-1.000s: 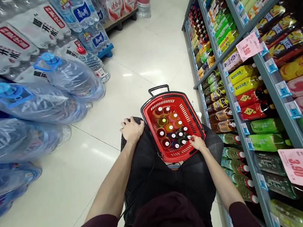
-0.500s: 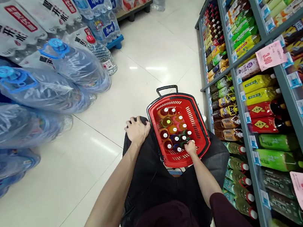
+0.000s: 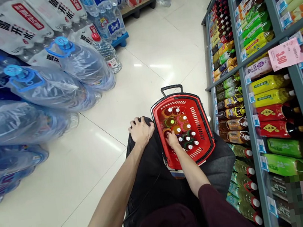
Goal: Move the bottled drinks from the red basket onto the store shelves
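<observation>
A red shopping basket [image 3: 199, 120] stands on the floor in front of my knees, holding several upright drink bottles [image 3: 183, 122] with white and coloured caps. My right hand [image 3: 172, 140] reaches into the basket's near left corner and lies on the bottle tops there; whether it grips one is hidden. My left hand [image 3: 141, 130] rests on my left knee, fingers draped over the dark trousers, holding nothing.
A grey shelf unit [image 3: 246, 88] full of bottled drinks with pink price tags runs along the right, close to the basket. Large wrapped water jugs [image 3: 78, 63] and bottle packs are stacked on the left. Shiny white floor tiles [image 3: 154, 41] stretch ahead.
My right hand has moved from the basket's near right corner across the bottle tops to the near left corner. The view shifted slightly right. My left hand stayed on the knee.
</observation>
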A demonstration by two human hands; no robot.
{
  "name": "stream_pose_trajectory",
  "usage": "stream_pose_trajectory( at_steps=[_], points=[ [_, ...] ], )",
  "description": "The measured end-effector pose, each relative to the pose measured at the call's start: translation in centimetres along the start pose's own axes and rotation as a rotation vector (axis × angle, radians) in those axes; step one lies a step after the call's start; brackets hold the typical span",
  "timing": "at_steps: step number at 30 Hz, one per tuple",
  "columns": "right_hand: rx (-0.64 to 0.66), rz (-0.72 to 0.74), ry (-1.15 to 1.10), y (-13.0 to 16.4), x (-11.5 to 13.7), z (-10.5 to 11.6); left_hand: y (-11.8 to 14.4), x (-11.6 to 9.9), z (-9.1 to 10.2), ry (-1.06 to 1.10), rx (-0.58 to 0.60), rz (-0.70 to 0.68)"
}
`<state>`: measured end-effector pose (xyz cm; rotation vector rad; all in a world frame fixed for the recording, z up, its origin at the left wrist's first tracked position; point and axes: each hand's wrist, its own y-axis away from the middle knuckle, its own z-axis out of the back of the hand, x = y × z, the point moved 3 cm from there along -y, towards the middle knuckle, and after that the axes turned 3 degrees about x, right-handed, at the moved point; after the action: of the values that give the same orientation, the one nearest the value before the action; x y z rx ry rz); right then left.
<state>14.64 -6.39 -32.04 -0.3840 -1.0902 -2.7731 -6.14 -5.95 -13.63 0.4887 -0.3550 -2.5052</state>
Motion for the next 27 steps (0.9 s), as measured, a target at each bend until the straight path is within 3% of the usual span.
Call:
stream_pose_trajectory(
  at_steps=[13,27],
  points=[
    [0.041,-0.073,0.111,0.0,-0.3,-0.2,-0.6,0.5,-0.5,0.022,0.007,0.01],
    [-0.076,-0.098,0.011,6.8,-1.2,0.2,-0.7,-0.4,-0.2,0.001,0.0,0.003]
  ],
)
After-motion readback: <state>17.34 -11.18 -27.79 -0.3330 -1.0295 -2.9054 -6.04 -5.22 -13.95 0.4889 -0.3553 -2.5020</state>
